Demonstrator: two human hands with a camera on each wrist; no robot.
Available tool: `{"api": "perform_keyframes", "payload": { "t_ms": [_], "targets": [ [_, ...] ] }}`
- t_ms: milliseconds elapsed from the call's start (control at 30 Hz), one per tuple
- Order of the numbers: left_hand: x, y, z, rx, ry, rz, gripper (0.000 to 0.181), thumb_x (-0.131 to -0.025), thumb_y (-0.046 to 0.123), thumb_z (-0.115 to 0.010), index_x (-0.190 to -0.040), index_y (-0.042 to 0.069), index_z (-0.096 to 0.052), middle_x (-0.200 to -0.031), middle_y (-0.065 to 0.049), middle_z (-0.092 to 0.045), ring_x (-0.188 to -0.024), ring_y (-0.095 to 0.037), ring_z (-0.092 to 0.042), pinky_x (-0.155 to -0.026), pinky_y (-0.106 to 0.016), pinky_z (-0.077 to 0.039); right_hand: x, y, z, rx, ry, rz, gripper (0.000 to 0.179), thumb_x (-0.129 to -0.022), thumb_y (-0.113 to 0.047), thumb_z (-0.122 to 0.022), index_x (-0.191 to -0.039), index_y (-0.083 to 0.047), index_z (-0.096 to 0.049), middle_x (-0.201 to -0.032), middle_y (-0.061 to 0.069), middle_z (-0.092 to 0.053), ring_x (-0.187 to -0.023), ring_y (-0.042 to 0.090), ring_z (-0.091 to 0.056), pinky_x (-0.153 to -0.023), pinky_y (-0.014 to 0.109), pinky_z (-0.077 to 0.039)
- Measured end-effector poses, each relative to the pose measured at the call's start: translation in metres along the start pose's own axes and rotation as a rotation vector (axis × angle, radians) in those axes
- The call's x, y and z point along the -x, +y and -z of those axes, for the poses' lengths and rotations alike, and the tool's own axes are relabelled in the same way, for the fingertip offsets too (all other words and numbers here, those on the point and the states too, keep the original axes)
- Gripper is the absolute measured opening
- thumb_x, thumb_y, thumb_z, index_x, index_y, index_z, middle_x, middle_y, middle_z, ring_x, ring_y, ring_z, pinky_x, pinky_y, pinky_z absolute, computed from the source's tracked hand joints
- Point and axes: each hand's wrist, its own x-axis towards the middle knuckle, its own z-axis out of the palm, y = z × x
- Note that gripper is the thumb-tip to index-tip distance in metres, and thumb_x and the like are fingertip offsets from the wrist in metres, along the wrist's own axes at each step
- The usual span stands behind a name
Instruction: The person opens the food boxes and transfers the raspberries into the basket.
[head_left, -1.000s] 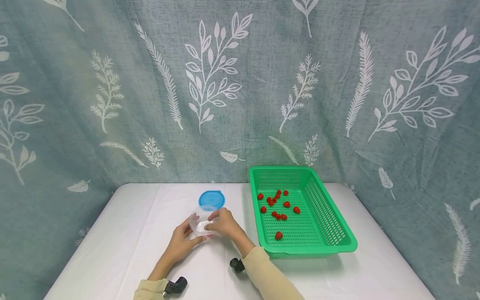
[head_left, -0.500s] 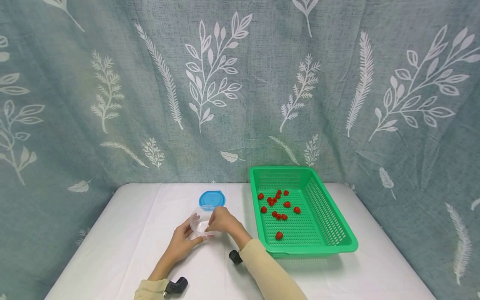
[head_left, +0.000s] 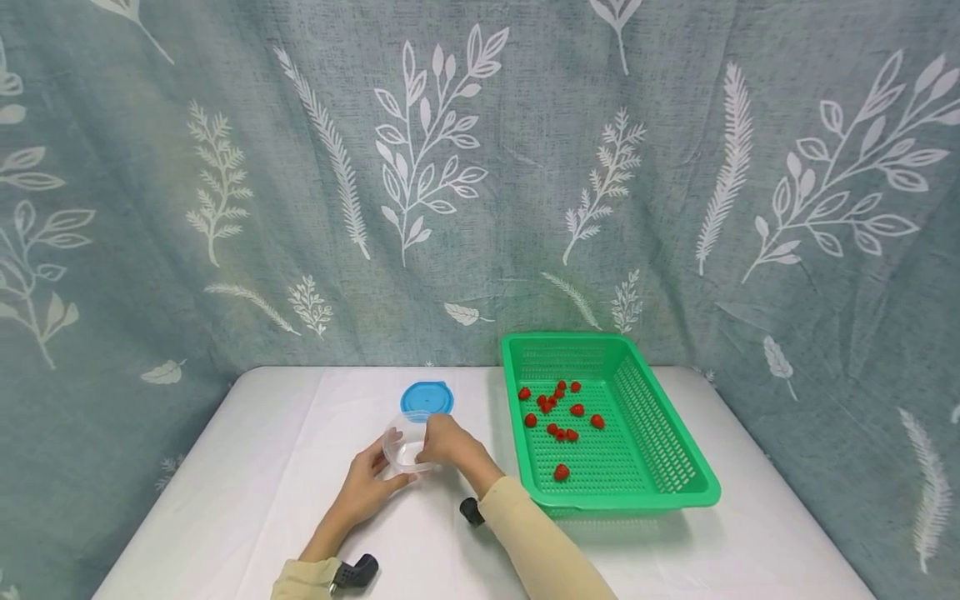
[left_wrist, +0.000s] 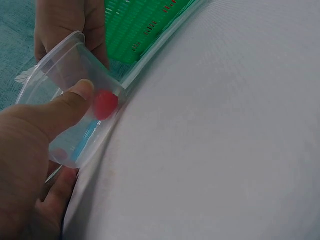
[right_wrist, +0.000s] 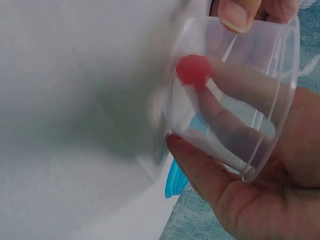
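My left hand (head_left: 365,487) grips a small clear plastic cup (head_left: 399,454), thumb on the near wall and fingers round the other side. The cup leans on the white tabletop in the middle. From the right, my right hand (head_left: 450,443) reaches in over the rim. Through the cup wall in the right wrist view, its fingers (right_wrist: 225,117) come together on a red raspberry (right_wrist: 194,71) near the bottom. That raspberry also shows through the plastic in the left wrist view, close to my left thumb. Just behind the cup lies a round blue lid (head_left: 427,398).
A green perforated basket (head_left: 626,502) stands to the right, with several red raspberries (head_left: 577,410) scattered over its floor. A patterned grey-green curtain (head_left: 480,250) hangs behind the white table (head_left: 247,467).
My right hand has sunk a little further into the cup, its knuckles now covering more of the opening. My left hand keeps its grip on the cup.
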Motion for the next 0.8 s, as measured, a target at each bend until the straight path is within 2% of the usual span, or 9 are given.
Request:
{"api": "perform_keyframes", "payload": {
  "t_ms": [133,200,300,367,533,667,800],
  "targets": [
    [-0.0007,0.0,0.0002,0.002,-0.002,-0.008,0.085,-0.081,0.012,-0.086,-0.151,-0.005,-0.04,-0.153,-0.023,-0.047,-0.143,-0.04,-0.044,-0.116,-0.043,-0.04,0.0006,-0.0006,-0.0002,0.004,0.0,0.002,0.018,-0.079,-0.005,-0.083,-0.074,0.001,-0.067,-0.064,0.001,-0.056,-0.057,0.013,-0.046,-0.05,0.023,-0.041],
    [-0.0007,0.0001,0.0002,0.0,0.001,-0.009,0.085,-0.081,0.012,-0.086,-0.151,-0.006,-0.041,-0.153,-0.024,-0.047,-0.143,-0.04,-0.044,-0.116,-0.043,-0.04,0.0011,-0.0011,-0.0001,0.013,-0.002,0.014,0.021,-0.08,-0.011,-0.085,-0.082,0.002,-0.069,-0.068,0.001,-0.059,-0.058,0.013,-0.046,-0.052,0.023,-0.041],
    [-0.0002,0.0,-0.0004,-0.004,0.005,-0.008,0.085,-0.08,0.01,-0.087,-0.15,-0.006,-0.041,-0.153,-0.023,-0.046,-0.143,-0.04,-0.043,-0.116,-0.044,-0.04,0.0015,-0.0024,0.001,0.057,-0.014,0.032,0.035,-0.079,-0.019,-0.088,-0.098,0.004,-0.07,-0.076,0.002,-0.062,-0.062,0.013,-0.047,-0.056,0.025,-0.044],
    [-0.0003,-0.0001,-0.0004,-0.008,0.004,-0.011,0.085,-0.079,0.01,-0.087,-0.15,-0.006,-0.042,-0.153,-0.023,-0.047,-0.143,-0.04,-0.043,-0.116,-0.045,-0.04,0.0006,-0.0045,0.0025,0.101,-0.019,0.035,0.041,-0.078,-0.022,-0.089,-0.103,0.004,-0.069,-0.08,0.003,-0.063,-0.064,0.013,-0.048,-0.059,0.026,-0.046],
    [-0.001,-0.0011,-0.0006,0.005,0.003,-0.02,0.085,-0.079,0.009,-0.087,-0.149,-0.008,-0.042,-0.151,-0.025,-0.048,-0.143,-0.041,-0.043,-0.116,-0.046,-0.039,-0.0028,-0.0071,0.0049,0.163,-0.028,0.026,0.031,-0.075,-0.014,-0.089,-0.091,0.001,-0.067,-0.075,0.002,-0.059,-0.064,0.013,-0.048,-0.06,0.026,-0.049],
    [-0.0009,-0.0009,-0.0002,0.019,0.011,-0.027,0.085,-0.078,0.007,-0.087,-0.149,-0.008,-0.043,-0.15,-0.024,-0.05,-0.143,-0.041,-0.044,-0.116,-0.046,-0.04,-0.0027,-0.0028,0.0027,0.081,-0.027,0.055,0.025,-0.075,-0.01,-0.088,-0.085,0.002,-0.068,-0.066,-0.001,-0.054,-0.059,0.012,-0.045,-0.055,0.023,-0.043],
    [-0.0007,-0.0002,-0.0012,0.025,0.019,-0.031,0.083,-0.078,0.003,-0.086,-0.149,-0.008,-0.043,-0.149,-0.025,-0.051,-0.141,-0.041,-0.046,-0.114,-0.047,-0.042,-0.001,0.0026,0.0007,-0.002,-0.01,0.082,0.018,-0.075,-0.005,-0.088,-0.079,0.004,-0.072,-0.063,0.0,-0.06,-0.058,0.011,-0.048,-0.053,0.021,-0.044]
  ]
}}
